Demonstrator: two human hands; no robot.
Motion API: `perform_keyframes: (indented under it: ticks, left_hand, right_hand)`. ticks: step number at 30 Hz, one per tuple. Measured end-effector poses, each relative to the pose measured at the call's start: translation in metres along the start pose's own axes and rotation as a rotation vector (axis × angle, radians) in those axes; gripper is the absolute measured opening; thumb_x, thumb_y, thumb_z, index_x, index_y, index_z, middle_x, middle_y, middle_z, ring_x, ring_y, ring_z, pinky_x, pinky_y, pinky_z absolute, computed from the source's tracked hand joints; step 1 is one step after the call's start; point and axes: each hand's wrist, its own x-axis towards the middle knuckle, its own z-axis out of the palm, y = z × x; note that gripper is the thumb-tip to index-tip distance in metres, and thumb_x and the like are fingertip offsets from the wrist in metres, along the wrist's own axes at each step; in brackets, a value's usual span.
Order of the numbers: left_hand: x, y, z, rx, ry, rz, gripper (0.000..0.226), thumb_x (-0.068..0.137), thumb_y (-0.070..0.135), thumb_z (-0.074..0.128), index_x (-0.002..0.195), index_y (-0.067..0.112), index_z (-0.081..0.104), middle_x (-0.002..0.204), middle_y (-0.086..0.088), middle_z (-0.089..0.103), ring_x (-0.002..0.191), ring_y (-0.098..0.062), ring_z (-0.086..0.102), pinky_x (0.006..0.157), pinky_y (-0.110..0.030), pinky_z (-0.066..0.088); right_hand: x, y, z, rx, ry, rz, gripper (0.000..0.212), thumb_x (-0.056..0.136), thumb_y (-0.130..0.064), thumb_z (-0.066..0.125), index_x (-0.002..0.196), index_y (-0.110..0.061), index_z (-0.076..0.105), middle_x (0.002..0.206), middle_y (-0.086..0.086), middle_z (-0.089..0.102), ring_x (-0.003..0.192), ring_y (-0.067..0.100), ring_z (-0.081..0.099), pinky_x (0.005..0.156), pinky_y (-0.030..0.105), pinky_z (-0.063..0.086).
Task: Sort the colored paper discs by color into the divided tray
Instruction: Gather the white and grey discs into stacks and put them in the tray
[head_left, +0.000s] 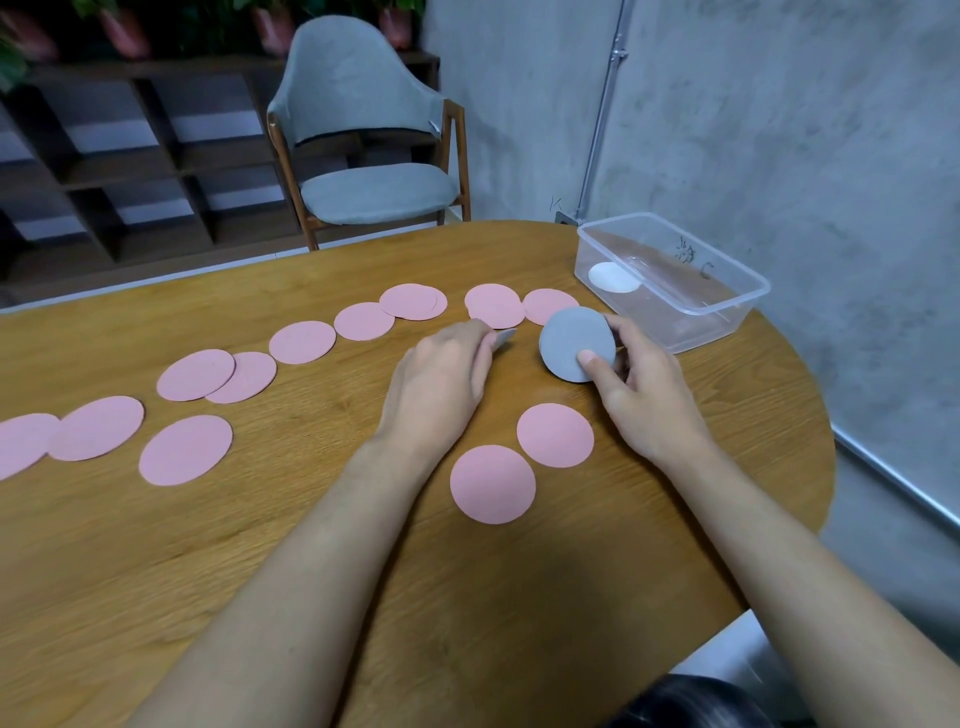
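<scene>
Lying flat on the counter nearest are two pink discs. Beyond, the right hand has its grip pinching a grey disc, tilted up, face toward the person. The left hand pinches a grey sliver. Farthest, the clear tray holds a white disc.

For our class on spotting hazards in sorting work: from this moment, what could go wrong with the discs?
The right hand pinches the grey disc by its edge only; it may slip or bend before reaching the tray. The left hand seems to pinch a second grey disc, barely visible, easily dropped. Overlapping pink discs may lift two together.
</scene>
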Motion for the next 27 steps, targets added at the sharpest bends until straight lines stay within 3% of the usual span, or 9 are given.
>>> perform_keyframes:
  ticks: [6, 11, 13, 15, 18, 21, 23, 25, 27]
  left_hand:
    - [-0.002, 0.004, -0.001, -0.216, 0.139, -0.036, 0.015, 0.096, 0.016, 0.063, 0.110, 0.016, 0.069, 0.093, 0.006, 0.071, 0.081, -0.008, 0.064, 0.072, -0.033, 0.057]
    - [-0.004, 0.009, 0.000, -0.535, 0.062, -0.147, 0.015, 0.088, 0.012, 0.075, 0.100, 0.020, 0.074, 0.092, 0.010, 0.073, 0.081, -0.007, 0.068, 0.067, -0.018, 0.055]
    - [-0.003, 0.008, 0.002, -0.566, 0.024, -0.147, 0.014, 0.088, 0.012, 0.077, 0.099, 0.020, 0.076, 0.090, 0.010, 0.075, 0.080, -0.007, 0.069, 0.069, -0.021, 0.057]
    - [-0.003, 0.009, 0.002, -0.579, 0.013, -0.152, 0.016, 0.088, 0.013, 0.081, 0.102, 0.019, 0.076, 0.090, 0.009, 0.075, 0.082, -0.007, 0.072, 0.074, -0.024, 0.061]
    - [-0.002, 0.011, 0.001, -0.544, 0.011, -0.200, 0.032, 0.086, 0.018, 0.084, 0.116, 0.020, 0.073, 0.099, 0.009, 0.074, 0.084, -0.003, 0.073, 0.077, -0.018, 0.060]
    - [-0.001, 0.012, 0.000, -0.501, -0.038, -0.215, 0.053, 0.089, 0.026, 0.081, 0.139, 0.025, 0.064, 0.120, 0.009, 0.072, 0.094, 0.002, 0.072, 0.083, -0.008, 0.054]
    - [-0.001, 0.013, 0.001, -0.446, -0.073, -0.185, 0.056, 0.093, 0.028, 0.077, 0.145, 0.025, 0.059, 0.131, 0.007, 0.070, 0.107, 0.000, 0.070, 0.096, -0.014, 0.053]
    - [-0.001, 0.012, 0.004, -0.379, -0.091, -0.144, 0.053, 0.097, 0.031, 0.071, 0.147, 0.024, 0.057, 0.134, 0.004, 0.070, 0.119, -0.009, 0.066, 0.108, -0.031, 0.051]
    - [-0.002, 0.013, 0.009, -0.313, -0.098, -0.124, 0.052, 0.101, 0.035, 0.064, 0.150, 0.024, 0.053, 0.133, 0.003, 0.071, 0.126, -0.020, 0.063, 0.108, -0.042, 0.050]
  right_hand:
    - [0.001, 0.003, 0.000, -0.007, -0.006, -0.020, 0.043, 0.102, -0.028, 0.061, 0.145, -0.026, 0.052, 0.108, -0.010, 0.066, 0.078, -0.005, 0.052, 0.067, 0.004, 0.038]
    - [0.000, 0.003, 0.001, 0.000, -0.017, -0.052, 0.052, 0.101, -0.028, 0.063, 0.152, -0.026, 0.048, 0.108, -0.012, 0.065, 0.078, 0.001, 0.052, 0.071, 0.006, 0.038]
    - [-0.001, 0.004, 0.002, 0.012, -0.050, -0.092, 0.056, 0.101, -0.029, 0.063, 0.155, -0.025, 0.045, 0.102, -0.009, 0.065, 0.079, 0.006, 0.055, 0.075, 0.012, 0.042]
    - [-0.001, 0.006, 0.003, 0.008, -0.094, -0.143, 0.057, 0.102, -0.030, 0.062, 0.156, -0.024, 0.043, 0.103, -0.003, 0.065, 0.084, 0.016, 0.060, 0.081, 0.028, 0.049]
    - [0.000, 0.007, 0.003, -0.010, -0.117, -0.172, 0.058, 0.103, -0.029, 0.059, 0.158, -0.024, 0.040, 0.102, -0.004, 0.062, 0.086, 0.019, 0.059, 0.084, 0.036, 0.051]
    - [-0.002, 0.004, 0.004, -0.041, -0.131, -0.207, 0.057, 0.106, -0.026, 0.053, 0.160, -0.019, 0.035, 0.098, -0.019, 0.054, 0.089, 0.003, 0.055, 0.085, 0.023, 0.045]
    - [-0.003, 0.001, 0.005, -0.063, -0.145, -0.225, 0.056, 0.109, -0.024, 0.047, 0.161, -0.018, 0.030, 0.099, -0.021, 0.048, 0.091, 0.001, 0.051, 0.088, 0.018, 0.040]
    - [-0.004, -0.003, 0.006, -0.089, -0.187, -0.214, 0.057, 0.110, -0.027, 0.039, 0.164, -0.019, 0.022, 0.108, -0.014, 0.046, 0.098, 0.003, 0.046, 0.091, 0.018, 0.036]
    - [-0.005, -0.007, 0.007, -0.114, -0.240, -0.201, 0.060, 0.111, -0.032, 0.033, 0.165, -0.019, 0.011, 0.120, -0.010, 0.044, 0.109, 0.003, 0.044, 0.095, 0.019, 0.034]
